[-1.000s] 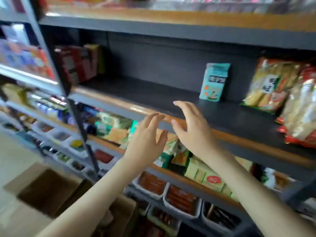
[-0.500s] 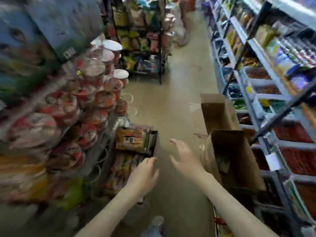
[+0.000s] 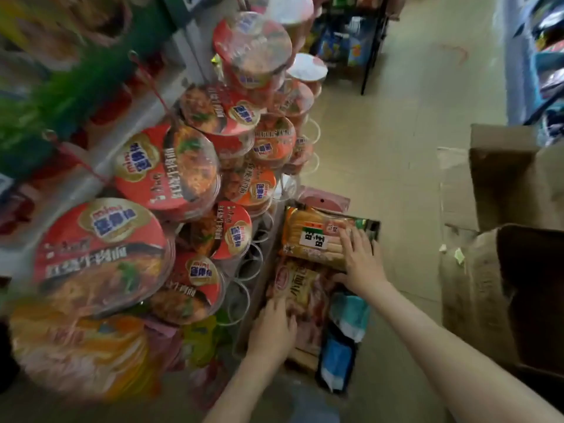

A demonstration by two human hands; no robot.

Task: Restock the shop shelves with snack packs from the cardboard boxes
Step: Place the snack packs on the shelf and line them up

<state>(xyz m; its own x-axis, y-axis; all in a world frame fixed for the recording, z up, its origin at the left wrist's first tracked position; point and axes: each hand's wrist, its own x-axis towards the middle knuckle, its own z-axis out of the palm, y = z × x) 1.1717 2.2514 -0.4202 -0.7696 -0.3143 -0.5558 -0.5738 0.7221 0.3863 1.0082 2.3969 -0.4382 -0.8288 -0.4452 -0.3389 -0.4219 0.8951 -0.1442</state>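
An open box (image 3: 374, 228) of snack packs stands on the floor beside a wire rack. On top lies an orange pack of stick snacks (image 3: 308, 236) with a white label. My right hand (image 3: 361, 257) holds its right end, fingers spread on top and thumb at the near edge. Below it lies a pack with a red logo (image 3: 300, 285). My left hand (image 3: 271, 326) rests on that pack's near left side with its fingers laid flat. A blue pack (image 3: 335, 355) stands at the box's near right.
Instant noodle bowls (image 3: 166, 169) fill the wire rack on the left and lean over the box. Two opened cardboard boxes (image 3: 500, 184) stand on the right of the aisle floor (image 3: 381, 141). Shop shelves (image 3: 546, 56) run along the far right.
My view has swung from the dark shelf down to the floor box. Both hands have dropped from the shelf edge onto the snack packs in it.
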